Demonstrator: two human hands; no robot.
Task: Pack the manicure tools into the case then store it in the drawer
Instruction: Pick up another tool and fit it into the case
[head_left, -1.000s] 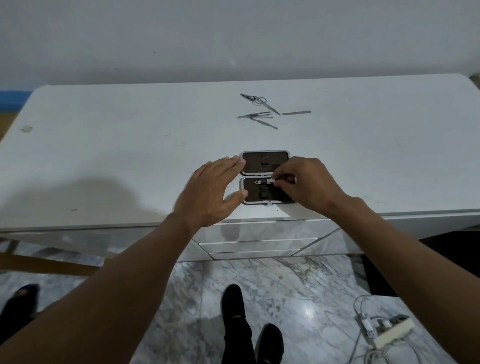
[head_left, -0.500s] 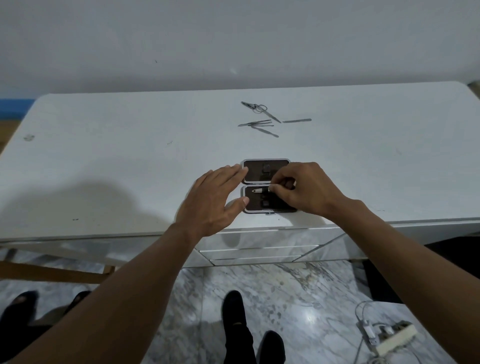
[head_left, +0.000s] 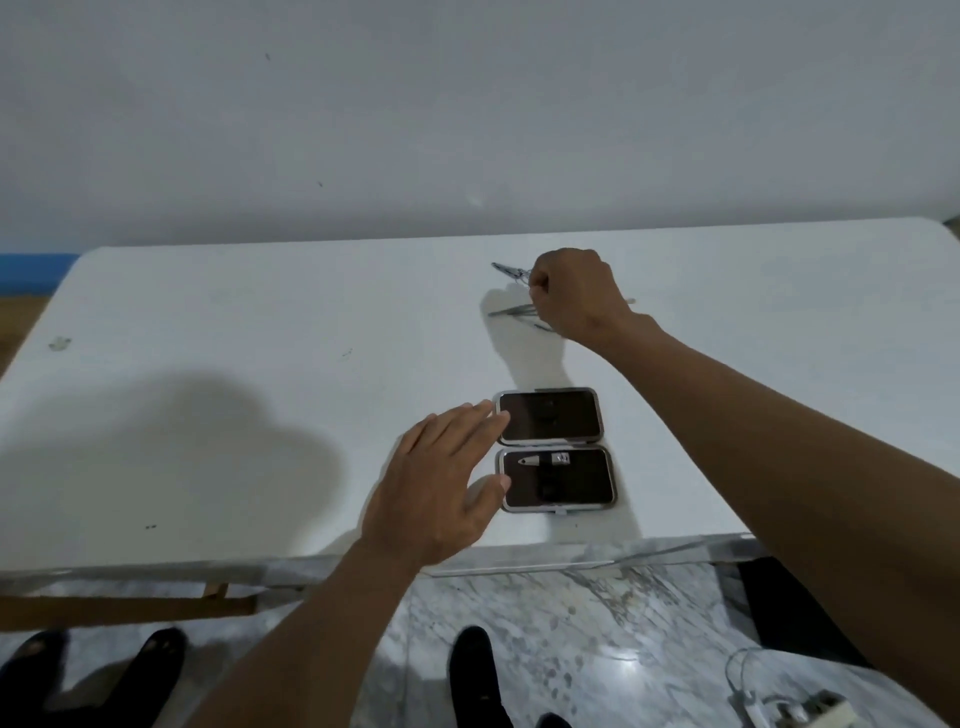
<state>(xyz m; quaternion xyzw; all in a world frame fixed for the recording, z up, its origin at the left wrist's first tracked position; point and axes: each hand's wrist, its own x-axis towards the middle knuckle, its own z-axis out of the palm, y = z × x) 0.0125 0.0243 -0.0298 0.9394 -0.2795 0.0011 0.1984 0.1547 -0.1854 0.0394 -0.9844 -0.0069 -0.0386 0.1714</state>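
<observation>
The manicure case (head_left: 602, 415) lies open near the front edge of the white table (head_left: 260, 364), both dark halves facing up. A small nail clipper (head_left: 543, 460) sits in the top of the nearer half. My left hand (head_left: 441, 483) is flat and open, its fingertips and thumb touching the case's left edge. My right hand (head_left: 571, 296) is far back on the table, fingers curled on the handle of the scissors (head_left: 509, 270). Thin loose tools (head_left: 511, 310) lie just under that hand, partly hidden by it.
The top of a drawer front (head_left: 571, 564) shows under the table edge. Below is a marble floor with a power strip and cables (head_left: 795, 712) at the bottom right. A wooden bar (head_left: 130, 605) runs at the lower left, with dark shoes near it.
My right hand left the case, where the nail clipper now sits, and reached back to the loose tools. My left hand stayed at the case's left edge. The camera moved closer.
</observation>
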